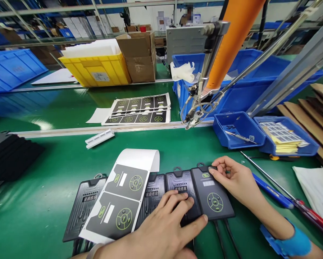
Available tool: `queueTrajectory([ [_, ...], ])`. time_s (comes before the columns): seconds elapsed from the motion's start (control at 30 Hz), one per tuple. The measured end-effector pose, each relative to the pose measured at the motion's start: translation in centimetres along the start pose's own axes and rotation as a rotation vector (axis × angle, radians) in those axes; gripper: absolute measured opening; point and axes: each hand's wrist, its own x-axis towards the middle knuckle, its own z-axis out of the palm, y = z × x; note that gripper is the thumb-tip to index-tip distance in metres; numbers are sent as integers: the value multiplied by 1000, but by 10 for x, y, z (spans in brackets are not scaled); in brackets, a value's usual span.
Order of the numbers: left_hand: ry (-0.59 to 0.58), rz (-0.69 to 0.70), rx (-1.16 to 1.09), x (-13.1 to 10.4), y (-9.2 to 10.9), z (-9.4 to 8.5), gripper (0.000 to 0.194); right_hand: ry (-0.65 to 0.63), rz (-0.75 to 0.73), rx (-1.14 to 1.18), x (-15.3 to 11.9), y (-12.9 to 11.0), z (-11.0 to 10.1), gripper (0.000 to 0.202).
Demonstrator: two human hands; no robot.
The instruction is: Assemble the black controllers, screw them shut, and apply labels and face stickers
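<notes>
Several black controller boxes stand side by side on the green table. The rightmost box (pixel 214 196) bears a dark label with a round button pattern. At its top right corner my right hand (pixel 233 176) has thumb and fingers pinched together. My left hand (pixel 168 223) lies with fingers spread over the neighbouring box (pixel 181 183), its thumb touching the rightmost box's lower left edge. A label sheet (pixel 123 201) with two dark labels and a curled white top lies over the boxes further left. The leftmost box (pixel 87 198) shows its bare display.
More label sheets (pixel 142 108) lie beyond a white strip. An orange tool (pixel 231 39) hangs above. Blue trays (pixel 238 129) hold screws and stickers. Screwdrivers (pixel 274 190) lie at the right. A dark stack (pixel 10 154) is at the left, a yellow crate (pixel 96 70) behind.
</notes>
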Motion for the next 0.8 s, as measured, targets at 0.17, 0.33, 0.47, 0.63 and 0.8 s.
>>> queueTrajectory([
  [0.17, -27, -36, -27, 4, 3, -4, 78, 35, -31, -3, 4, 7, -2, 25],
  [0.33, -36, -95, -233, 3, 0, -30, 51, 49, -55, 33, 8, 13, -2, 26],
  [0.47, 153, -529, -227, -17, -33, -65, 25, 134, -126, 60, 5, 10, -3, 31],
  [0.63, 370, -967, -314, -63, -95, -86, 22, 266, -282, -30, -5, -9, -3, 28],
  [0.8, 517, -947, -640, -74, -119, -77, 35, 89, -543, -105, -21, -63, 14, 13],
])
